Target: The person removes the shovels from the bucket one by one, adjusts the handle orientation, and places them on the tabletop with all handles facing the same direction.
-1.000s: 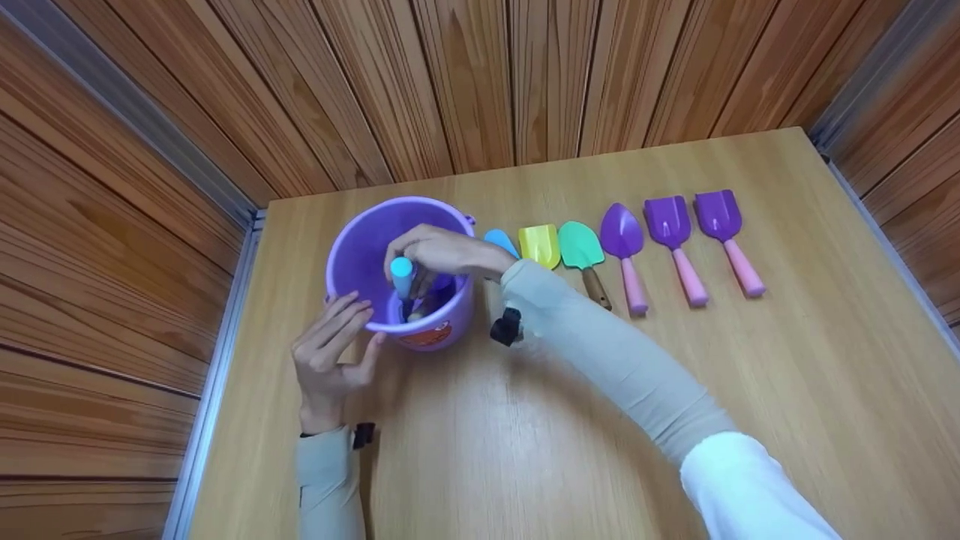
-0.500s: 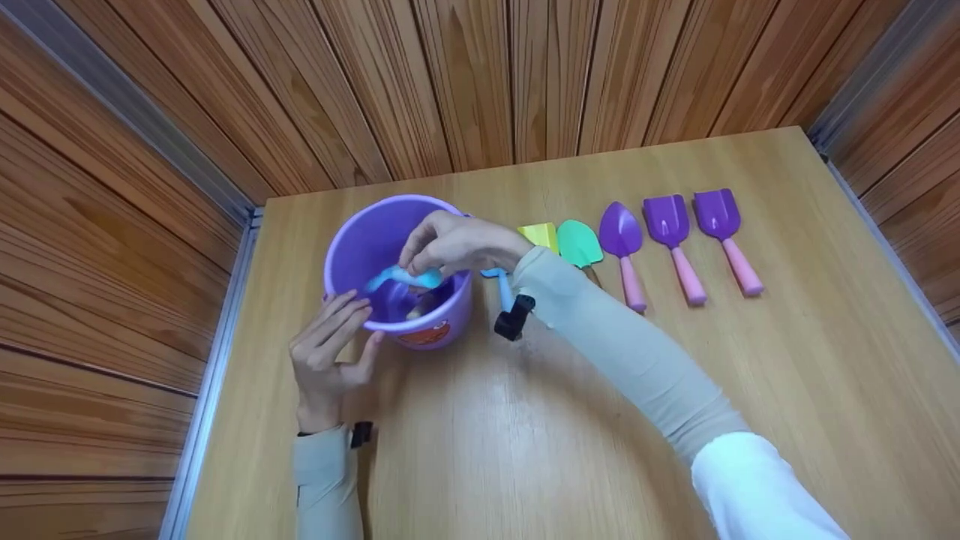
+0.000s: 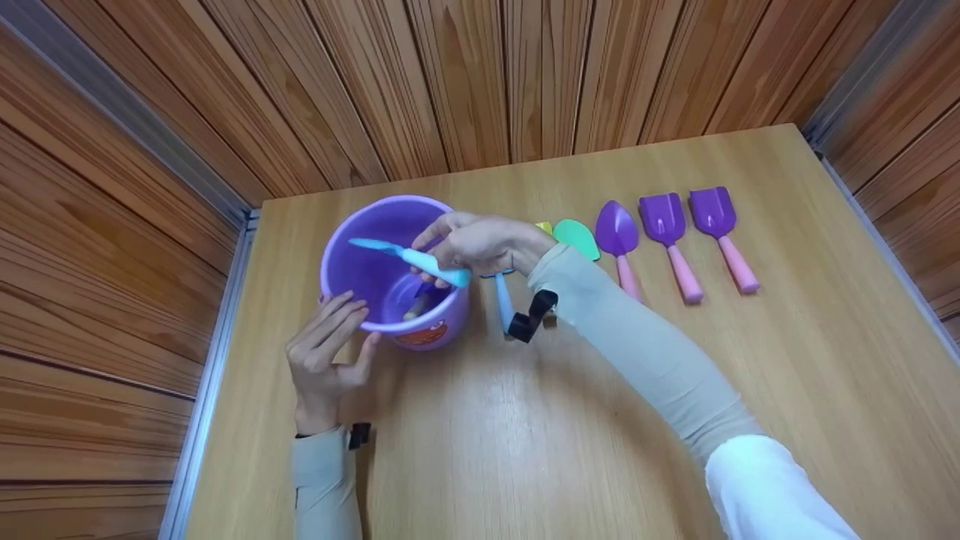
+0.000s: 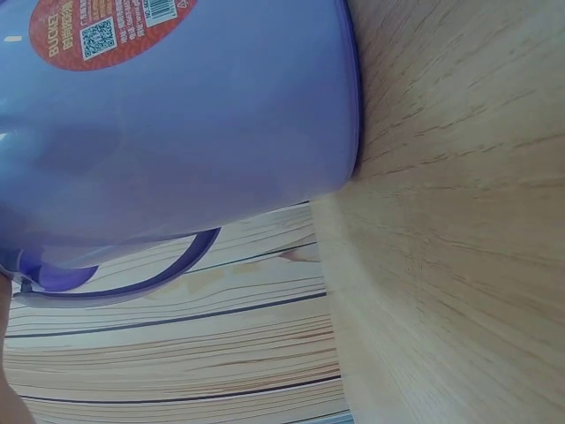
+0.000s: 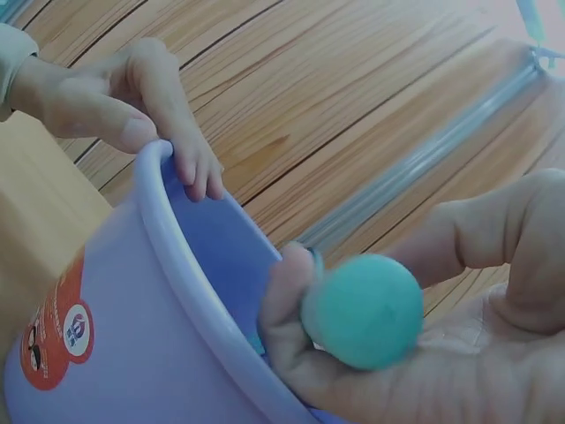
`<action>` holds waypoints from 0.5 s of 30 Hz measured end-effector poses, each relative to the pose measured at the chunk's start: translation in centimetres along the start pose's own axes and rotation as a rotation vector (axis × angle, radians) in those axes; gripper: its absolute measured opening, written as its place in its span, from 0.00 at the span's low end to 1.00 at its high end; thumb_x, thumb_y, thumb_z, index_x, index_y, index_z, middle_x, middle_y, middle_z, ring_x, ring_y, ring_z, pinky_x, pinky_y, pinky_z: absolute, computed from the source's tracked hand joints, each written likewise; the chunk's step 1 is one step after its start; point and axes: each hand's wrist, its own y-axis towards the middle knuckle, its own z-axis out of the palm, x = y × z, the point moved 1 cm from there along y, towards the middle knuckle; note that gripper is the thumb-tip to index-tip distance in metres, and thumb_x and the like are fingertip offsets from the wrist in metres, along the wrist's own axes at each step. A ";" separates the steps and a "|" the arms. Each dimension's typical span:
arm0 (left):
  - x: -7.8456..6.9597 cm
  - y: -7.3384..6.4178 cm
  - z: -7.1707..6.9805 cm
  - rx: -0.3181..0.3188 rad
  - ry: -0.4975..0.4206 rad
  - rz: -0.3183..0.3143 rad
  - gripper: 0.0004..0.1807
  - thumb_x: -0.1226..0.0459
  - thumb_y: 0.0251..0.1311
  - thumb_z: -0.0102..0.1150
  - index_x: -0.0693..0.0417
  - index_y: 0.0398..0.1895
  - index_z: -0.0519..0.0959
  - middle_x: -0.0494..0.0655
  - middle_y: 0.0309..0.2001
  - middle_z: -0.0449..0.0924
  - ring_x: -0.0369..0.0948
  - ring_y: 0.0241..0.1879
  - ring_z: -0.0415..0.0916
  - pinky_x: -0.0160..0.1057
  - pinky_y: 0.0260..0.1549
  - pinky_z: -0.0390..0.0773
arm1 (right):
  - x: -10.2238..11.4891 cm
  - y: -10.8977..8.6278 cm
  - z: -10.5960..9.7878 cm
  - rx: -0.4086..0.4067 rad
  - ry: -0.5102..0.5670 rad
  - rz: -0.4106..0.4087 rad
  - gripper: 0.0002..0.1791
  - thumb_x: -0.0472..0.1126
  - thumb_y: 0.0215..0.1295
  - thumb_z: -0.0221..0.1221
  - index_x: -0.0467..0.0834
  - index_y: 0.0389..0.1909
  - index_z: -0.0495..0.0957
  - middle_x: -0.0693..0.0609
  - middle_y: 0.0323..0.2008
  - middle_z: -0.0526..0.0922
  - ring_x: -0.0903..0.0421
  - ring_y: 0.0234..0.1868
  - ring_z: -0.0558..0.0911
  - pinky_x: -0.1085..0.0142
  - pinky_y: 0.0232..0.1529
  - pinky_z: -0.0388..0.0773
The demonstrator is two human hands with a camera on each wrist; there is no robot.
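A purple bucket (image 3: 352, 281) stands on the left of the table, an orange sticker on its side. My left hand (image 3: 322, 360) grips its near-left rim; in the right wrist view that hand's fingers (image 5: 199, 168) hang inside the wall, thumb outside. Above the bucket's right side, my right hand (image 3: 480, 244) holds a light-blue toy shovel (image 3: 431, 266) by the handle. The shovel's thin blade, seen edge-on, points left over the opening. The handle's round end (image 5: 364, 311) faces the right wrist camera. Inside the bucket lies a brownish handle (image 3: 415, 307), its other parts hidden.
Right of the bucket lies a blue rake (image 3: 504, 300), partly under the right wrist. A yellow shovel (image 3: 544, 226) and green trowel (image 3: 576, 238) are partly covered by the arm. Farther right are a purple trowel (image 3: 617, 229) and two purple shovels (image 3: 663, 217) with pink handles.
My right hand has lifted the light-blue shovel up out of the bucket and moved right, turning it from upright to nearly level. The left hand stays on the rim.
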 end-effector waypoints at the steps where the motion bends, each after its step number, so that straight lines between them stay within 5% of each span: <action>1: 0.0 0.0 0.0 0.004 0.002 -0.004 0.23 0.46 0.66 0.70 0.56 0.47 0.92 0.53 0.46 0.93 0.56 0.50 0.90 0.49 0.69 0.80 | 0.0 -0.2 0.1 -0.013 -0.010 -0.004 0.27 0.25 0.75 0.49 0.35 0.73 0.62 0.40 0.52 0.82 0.53 0.41 0.84 0.70 0.39 0.88; 9: -0.1 -0.1 -0.1 -0.005 0.000 -0.008 0.22 0.47 0.65 0.71 0.56 0.47 0.93 0.53 0.46 0.93 0.56 0.50 0.90 0.49 0.70 0.80 | 0.1 -1.1 -0.4 -0.107 -0.074 -0.051 0.24 0.33 0.78 0.58 0.33 0.70 0.68 0.44 0.47 0.79 0.59 0.30 0.76 0.74 0.30 0.79; 15: 0.2 -0.2 0.4 -0.062 -0.023 0.035 0.22 0.47 0.66 0.70 0.58 0.43 0.93 0.56 0.42 0.93 0.58 0.47 0.91 0.52 0.68 0.82 | -0.4 -2.6 -1.7 -0.112 0.042 -0.142 0.21 0.32 0.81 0.52 0.30 0.70 0.71 0.45 0.38 0.83 0.57 0.33 0.79 0.73 0.33 0.79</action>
